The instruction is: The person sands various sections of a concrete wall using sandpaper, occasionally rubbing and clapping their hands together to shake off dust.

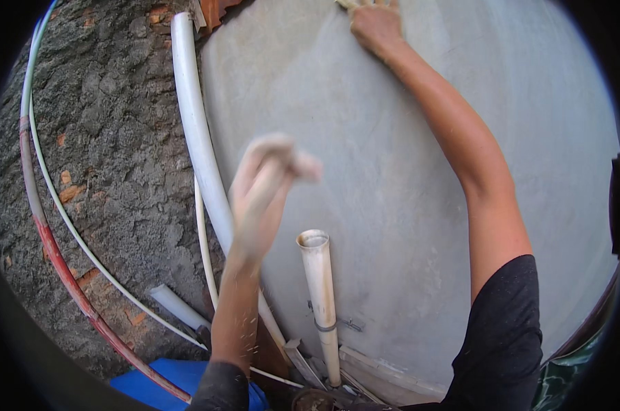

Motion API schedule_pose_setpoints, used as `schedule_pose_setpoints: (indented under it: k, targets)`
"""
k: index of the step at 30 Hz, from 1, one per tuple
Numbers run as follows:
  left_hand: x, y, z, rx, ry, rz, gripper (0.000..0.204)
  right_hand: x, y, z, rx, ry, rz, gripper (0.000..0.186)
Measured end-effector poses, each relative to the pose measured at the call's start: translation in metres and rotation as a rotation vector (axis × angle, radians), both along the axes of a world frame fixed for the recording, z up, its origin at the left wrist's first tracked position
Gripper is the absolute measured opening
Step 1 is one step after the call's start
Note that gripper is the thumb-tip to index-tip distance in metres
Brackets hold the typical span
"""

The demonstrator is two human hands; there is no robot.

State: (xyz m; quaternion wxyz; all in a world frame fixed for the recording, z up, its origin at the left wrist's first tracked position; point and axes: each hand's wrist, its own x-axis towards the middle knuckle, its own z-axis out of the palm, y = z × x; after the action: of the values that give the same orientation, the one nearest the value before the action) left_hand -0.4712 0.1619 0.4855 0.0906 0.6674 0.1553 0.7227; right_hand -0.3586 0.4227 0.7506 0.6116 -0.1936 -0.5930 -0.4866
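Observation:
Smeared by motion, my left hand (269,181) is raised in front of the grey plastered wall (406,185), near a thick white pipe (199,120). Its fingers look bent, but the blur hides whether anything is in them. My right arm reaches far up, and my right hand (376,29) lies against the wall at the top edge of the head view. Its fingers look spread, with their tips cut off by the edge; the thumb side looks pale. Small light specks show around my left forearm.
An open-topped white pipe (318,281) stands upright, clamped to the wall below my hands. At left is a rough cement-and-brick wall (111,137) with a red-and-grey hose (70,281) and thin pale tubing. A blue object (160,383) and wooden boards (385,377) lie low down.

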Motion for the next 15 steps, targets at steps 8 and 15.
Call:
schedule_pose_setpoints:
  k: [8,15]
  targets:
    - [-0.078,0.163,0.036,-0.215,0.209,0.864,0.064,0.010,-0.014,0.027,-0.134,-0.267,0.075,0.044]
    - [-0.084,0.165,0.007,-0.043,0.487,1.126,0.074,-0.056,-0.003,-0.037,0.171,-0.652,-0.101,0.049]
